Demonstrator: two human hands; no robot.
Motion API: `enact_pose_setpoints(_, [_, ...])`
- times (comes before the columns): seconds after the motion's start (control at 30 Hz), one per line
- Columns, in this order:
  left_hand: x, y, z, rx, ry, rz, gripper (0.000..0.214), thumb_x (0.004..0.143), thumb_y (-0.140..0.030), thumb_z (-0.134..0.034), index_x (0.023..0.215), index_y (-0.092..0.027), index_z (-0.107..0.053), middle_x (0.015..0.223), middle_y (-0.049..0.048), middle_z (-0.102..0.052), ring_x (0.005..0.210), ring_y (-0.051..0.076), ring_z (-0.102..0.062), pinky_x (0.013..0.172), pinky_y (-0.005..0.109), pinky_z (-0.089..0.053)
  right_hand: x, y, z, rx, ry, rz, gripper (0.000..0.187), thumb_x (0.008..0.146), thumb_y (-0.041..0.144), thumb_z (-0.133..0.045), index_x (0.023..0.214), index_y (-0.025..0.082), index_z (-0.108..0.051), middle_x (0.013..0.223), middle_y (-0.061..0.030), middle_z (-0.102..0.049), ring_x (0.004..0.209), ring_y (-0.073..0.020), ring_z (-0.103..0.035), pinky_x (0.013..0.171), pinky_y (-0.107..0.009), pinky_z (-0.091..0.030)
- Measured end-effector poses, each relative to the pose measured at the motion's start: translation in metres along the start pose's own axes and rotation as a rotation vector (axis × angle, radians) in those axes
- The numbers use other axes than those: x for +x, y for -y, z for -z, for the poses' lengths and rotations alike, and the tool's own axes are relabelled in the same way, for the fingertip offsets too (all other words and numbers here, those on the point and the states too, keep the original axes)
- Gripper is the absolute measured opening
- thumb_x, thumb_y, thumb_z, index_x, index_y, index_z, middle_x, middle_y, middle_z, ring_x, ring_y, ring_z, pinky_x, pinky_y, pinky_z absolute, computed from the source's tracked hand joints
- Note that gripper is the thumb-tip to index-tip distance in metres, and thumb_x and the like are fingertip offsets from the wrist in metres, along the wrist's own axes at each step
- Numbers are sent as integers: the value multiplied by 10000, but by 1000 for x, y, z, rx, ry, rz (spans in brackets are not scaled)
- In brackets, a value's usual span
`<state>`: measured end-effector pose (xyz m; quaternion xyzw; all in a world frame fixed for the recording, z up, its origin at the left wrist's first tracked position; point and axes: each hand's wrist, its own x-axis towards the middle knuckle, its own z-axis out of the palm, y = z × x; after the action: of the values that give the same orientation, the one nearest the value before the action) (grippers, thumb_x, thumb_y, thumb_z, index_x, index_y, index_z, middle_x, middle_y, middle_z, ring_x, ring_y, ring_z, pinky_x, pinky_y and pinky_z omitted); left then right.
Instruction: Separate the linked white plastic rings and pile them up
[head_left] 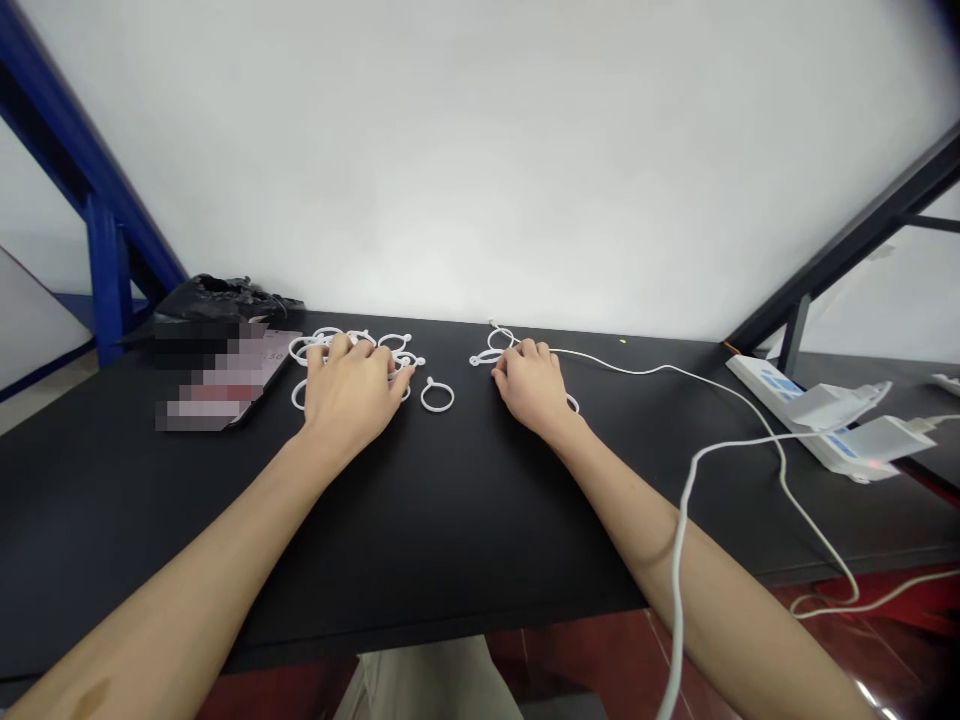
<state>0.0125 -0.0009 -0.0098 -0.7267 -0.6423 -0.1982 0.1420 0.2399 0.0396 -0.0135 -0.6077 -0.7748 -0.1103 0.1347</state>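
Several thin white rings, each with a small round eyelet, lie in a loose pile [306,348] on the black tabletop [450,520]. Over that pile rests my left hand [351,388], palm down, thumb held away from the bent fingers; it covers part of the rings. A single white ring [437,397] lies flat between my two hands. My right hand [532,385] is palm down with fingers curled and close together, their undersides hidden. Beside its fingertips lies another ring [487,357], and the edge of one more ring [573,403] shows by the wrist.
On the left are a pixelated phone-like item [240,375] and a crumpled black plastic bag [217,297]. A white power strip [780,400] with chargers sits at the right. A white cable [667,369] crosses the table and hangs over my right forearm. A pale wall [480,180] rises behind.
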Motion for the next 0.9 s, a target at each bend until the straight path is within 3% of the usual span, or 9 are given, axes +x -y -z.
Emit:
enact_pose_setpoints(0.2, [0, 3, 4, 11, 14, 59, 535, 927, -499, -369, 608, -200, -678, 774, 168, -693, 974, 400, -547, 855, 573, -363, 1, 7, 0, 114, -56, 29, 310, 857, 216, -590, 1152, 125, -555, 1168, -160, -587, 1041, -307, -504, 896, -407, -408])
enact_pose_setpoints(0.33, [1, 3, 5, 33, 3, 57, 524, 918, -496, -378, 617, -203, -692, 763, 170, -694, 979, 404, -546, 858, 577, -362, 1, 7, -2, 137, 16, 117, 347, 907, 175, -516, 1252, 160, -542, 1198, -139, -613, 1073, -301, -523, 914, -415, -411])
enact_pose_setpoints(0.5, [0, 1, 5, 14, 15, 30, 448, 914, -428, -384, 672, -213, -693, 799, 145, -722, 964, 388, -561, 845, 560, -376, 2, 8, 0, 114, 92, 154, 200, 945, 194, -467, 1009, 157, -653, 1063, -131, -637, 999, -278, -558, 866, -391, -436])
enact_pose_setpoints(0.7, [-1, 3, 1, -6, 43, 16, 352, 896, -396, -414, 818, -230, -714, 882, 129, -738, 993, 384, -569, 856, 558, -375, 0, 13, 1, 220, 69, 158, 204, 927, 305, -549, 788, 167, -608, 930, -105, -628, 976, -263, -542, 859, -375, -442])
enact_pose_setpoints(0.8, [-1, 3, -1, 8, 94, 14, 339, 883, -420, -445, 850, -213, -712, 929, 152, -726, 1010, 396, -568, 861, 560, -376, -2, 15, 0, 326, 92, 113, 145, 892, 288, -597, 944, 153, -597, 966, -98, -631, 959, -243, -566, 823, -347, -457])
enact_pose_setpoints(0.9, [-1, 3, -2, 22, 103, 8, 364, 875, -464, -462, 855, -195, -707, 946, 175, -713, 1012, 414, -563, 859, 575, -375, -3, 15, 1, 350, 99, 125, 352, 894, 326, -617, 1183, 137, -545, 1027, -110, -631, 999, -245, -578, 852, -352, -452])
